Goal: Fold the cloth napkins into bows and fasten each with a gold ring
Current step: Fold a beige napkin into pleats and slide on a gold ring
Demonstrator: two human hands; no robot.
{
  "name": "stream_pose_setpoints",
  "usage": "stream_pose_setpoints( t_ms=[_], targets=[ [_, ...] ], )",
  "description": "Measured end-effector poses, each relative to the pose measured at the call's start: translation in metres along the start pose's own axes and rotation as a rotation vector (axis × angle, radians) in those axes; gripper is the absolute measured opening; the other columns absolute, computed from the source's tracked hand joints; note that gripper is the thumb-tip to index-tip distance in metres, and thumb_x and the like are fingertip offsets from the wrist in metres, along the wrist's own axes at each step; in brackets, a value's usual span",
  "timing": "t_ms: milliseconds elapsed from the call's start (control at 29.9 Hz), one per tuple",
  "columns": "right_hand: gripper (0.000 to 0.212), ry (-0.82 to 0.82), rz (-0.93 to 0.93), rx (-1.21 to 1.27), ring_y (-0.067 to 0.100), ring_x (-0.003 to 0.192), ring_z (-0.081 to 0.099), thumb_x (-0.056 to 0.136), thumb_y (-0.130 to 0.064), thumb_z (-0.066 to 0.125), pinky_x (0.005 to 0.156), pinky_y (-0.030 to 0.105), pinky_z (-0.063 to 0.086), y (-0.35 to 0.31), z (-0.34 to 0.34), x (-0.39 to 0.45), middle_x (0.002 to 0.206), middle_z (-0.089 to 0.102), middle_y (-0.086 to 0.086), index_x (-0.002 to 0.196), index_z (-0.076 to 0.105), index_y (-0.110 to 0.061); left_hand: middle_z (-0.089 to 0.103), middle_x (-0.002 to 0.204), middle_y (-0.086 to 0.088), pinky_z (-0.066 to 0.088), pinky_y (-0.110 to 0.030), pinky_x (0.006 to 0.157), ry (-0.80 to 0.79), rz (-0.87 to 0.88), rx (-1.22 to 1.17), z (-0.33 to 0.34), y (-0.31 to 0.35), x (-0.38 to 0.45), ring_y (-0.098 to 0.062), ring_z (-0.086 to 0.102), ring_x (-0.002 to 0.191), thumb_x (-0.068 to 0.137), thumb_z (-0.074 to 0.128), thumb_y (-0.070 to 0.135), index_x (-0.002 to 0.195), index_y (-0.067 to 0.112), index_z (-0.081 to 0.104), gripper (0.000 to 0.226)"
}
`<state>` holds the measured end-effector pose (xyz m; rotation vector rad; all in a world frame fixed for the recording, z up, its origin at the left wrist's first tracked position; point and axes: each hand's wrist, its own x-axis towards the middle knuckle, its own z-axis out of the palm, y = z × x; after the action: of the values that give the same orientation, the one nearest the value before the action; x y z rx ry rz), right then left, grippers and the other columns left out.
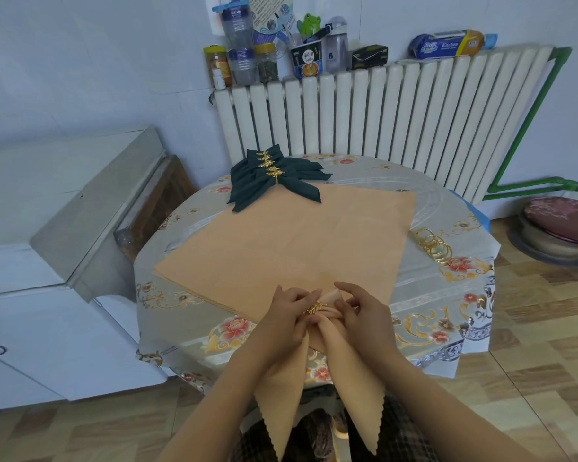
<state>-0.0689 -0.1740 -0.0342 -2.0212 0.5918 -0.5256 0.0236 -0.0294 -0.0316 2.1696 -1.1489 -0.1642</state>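
We saw peach napkin as matt woven cloth, edges zigzag-cut. Ring on it was shiny gold metal with leaf ornament. Flat peach napkin stack looked same matt cloth, smooth. Dark green bows were matt cloth, with glossy gold rings. Loose rings were polished gold metal. Tablecloth looked glossy, slick, flower-printed. Radiator was smooth white-painted metal. Floor showed wood-pattern finish.
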Motion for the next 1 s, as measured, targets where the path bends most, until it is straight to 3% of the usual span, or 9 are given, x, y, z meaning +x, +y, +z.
stream_pose_setpoints(
  t_ms=[134,234,334,434,635,735,802,902,1002],
  targets=[
    [0.03,-0.007,0.009,0.002,-0.002,0.071,0.055,0.09,-0.014,0.059,0.069,0.022,0.045,-0.002,-0.003,-0.002,0.077,0.061,-0.012,0.114,0.064,-0.03,0.051,0.127,-0.004,0.002,-0.051,0.117,0.01,-0.021,0.087,-0.004,0.007,-0.005,-0.018,0.041,0.123,0.091,0.048,0.036,0.144,0.021,0.036,0.056],
    [0.03,-0.018,0.039,-0.026,0.0,0.071,0.054,0.091,-0.016,0.059,0.071,0.022,0.042,0.0,-0.004,-0.002,0.08,0.06,-0.011,0.12,0.061,-0.025,0.039,0.141,-0.001,0.015,-0.044,0.115,0.107,-0.271,0.004,-0.007,0.006,-0.012,-0.018,0.029,0.133,0.092,0.038,0.05,0.149,0.022,0.026,0.064],
    [0.024,-0.036,0.064,-0.069,0.009,0.079,0.054,0.091,-0.019,0.059,0.074,0.022,0.039,0.0,-0.005,0.001,0.087,0.063,-0.005,0.114,0.064,-0.017,0.048,0.134,-0.008,0.032,-0.038,0.105,0.192,-0.545,0.111,-0.015,-0.001,-0.02,-0.024,0.04,0.125,0.098,0.038,0.038,0.136,0.016,0.046,0.044],
    [0.011,-0.055,0.091,-0.044,0.013,0.082,0.058,0.09,-0.019,0.061,0.073,0.023,0.04,-0.003,-0.005,0.003,0.083,0.062,-0.007,0.098,0.067,-0.015,0.058,0.112,-0.005,0.043,-0.037,0.092,0.157,-0.638,0.132,-0.017,-0.004,-0.023,-0.023,0.052,0.106,0.095,0.043,0.039,0.112,0.018,0.061,0.033],
    [0.004,-0.011,0.155,0.129,0.012,0.074,0.059,0.088,-0.02,0.063,0.059,0.02,0.038,-0.008,-0.012,0.006,0.079,0.066,-0.006,0.086,0.065,-0.019,0.059,0.107,0.004,0.044,-0.026,0.074,0.204,-0.584,-0.342,-0.034,0.021,-0.019,-0.011,0.055,0.093,0.097,0.046,0.036,0.114,0.023,0.053,0.022],
    [0.004,0.05,0.147,0.185,0.012,0.076,0.059,0.088,-0.021,0.063,0.061,0.022,0.04,-0.011,-0.02,0.009,0.077,0.067,-0.004,0.085,0.066,-0.021,0.063,0.089,0.012,0.045,-0.02,0.063,0.162,-0.506,-0.419,-0.045,0.031,-0.015,-0.004,0.058,0.08,0.097,0.047,0.034,0.111,0.04,0.052,0.016],
    [0.006,0.076,0.103,0.211,0.012,0.072,0.059,0.087,-0.019,0.063,0.061,0.023,0.04,-0.02,-0.026,0.021,0.073,0.066,-0.004,0.085,0.067,-0.022,0.067,0.083,0.015,0.043,-0.012,0.059,0.145,-0.404,-0.424,-0.056,0.032,-0.007,-0.002,0.06,0.075,0.096,0.049,0.025,0.112,0.038,0.058,0.022],
    [0.009,0.089,0.066,0.228,0.011,0.063,0.054,0.088,-0.018,0.062,0.057,0.022,0.037,-0.032,-0.032,0.04,0.066,0.064,-0.007,0.087,0.068,-0.025,0.069,0.102,0.014,0.041,-0.006,0.065,0.16,-0.364,-0.454,-0.064,0.03,0.012,0.004,0.061,0.088,0.092,0.056,0.017,0.125,0.036,0.056,0.038],
    [0.019,0.086,0.029,0.217,0.012,0.077,0.059,0.092,-0.019,0.057,0.064,0.018,0.039,-0.043,-0.036,0.064,0.087,0.071,-0.005,0.101,0.071,-0.027,0.067,0.116,0.004,0.04,-0.004,0.066,0.177,-0.346,-0.449,-0.064,0.025,0.042,-0.004,0.06,0.098,0.089,0.059,0.017,0.136,0.021,0.05,0.048]
  ],
)
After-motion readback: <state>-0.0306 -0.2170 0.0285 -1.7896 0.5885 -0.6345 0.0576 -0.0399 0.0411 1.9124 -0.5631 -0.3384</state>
